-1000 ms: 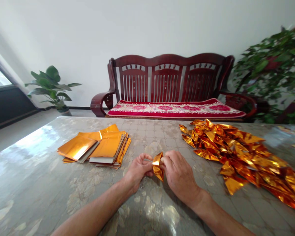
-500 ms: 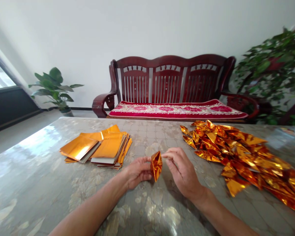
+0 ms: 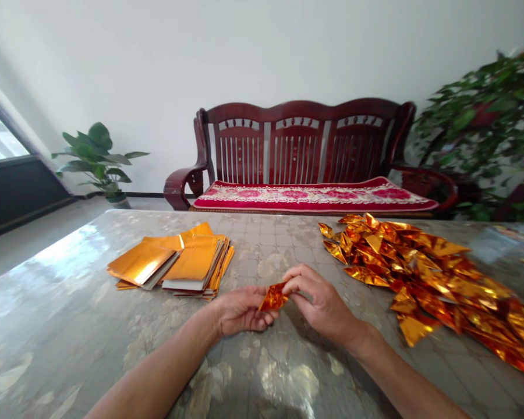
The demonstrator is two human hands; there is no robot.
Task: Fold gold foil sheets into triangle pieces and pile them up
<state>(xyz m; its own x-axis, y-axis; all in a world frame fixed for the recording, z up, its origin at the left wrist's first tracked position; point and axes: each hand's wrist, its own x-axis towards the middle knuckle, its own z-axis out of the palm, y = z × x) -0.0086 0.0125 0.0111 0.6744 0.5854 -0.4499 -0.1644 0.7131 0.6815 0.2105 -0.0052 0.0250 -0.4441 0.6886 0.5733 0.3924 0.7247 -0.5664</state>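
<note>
A small folded piece of shiny gold-orange foil paper point(image 3: 274, 297) is held between my two hands, above the middle of the table. My left hand point(image 3: 244, 310) grips its left end, with the thumb on top and the fingers curled below. The thumb and fingertips of my right hand point(image 3: 317, 299) pinch its upper right end. To the left lies a stack of flat gold foil paper sheets point(image 3: 190, 259), some showing pale undersides. A large heap of folded foil pieces point(image 3: 423, 267) spreads over the right side.
The table point(image 3: 126, 355) has a glossy, patterned covering. Behind it stands a dark red wooden bench point(image 3: 297, 145) with a red floral cushion point(image 3: 314, 195). Potted plants point(image 3: 98, 151) flank the bench. A clear plastic bag point(image 3: 498, 244) lies at the table's far right.
The folded foil piece has turned from upright to slanting, its top now leaning right. My right hand has closed in and now pinches its end; my left hand has shifted slightly left.
</note>
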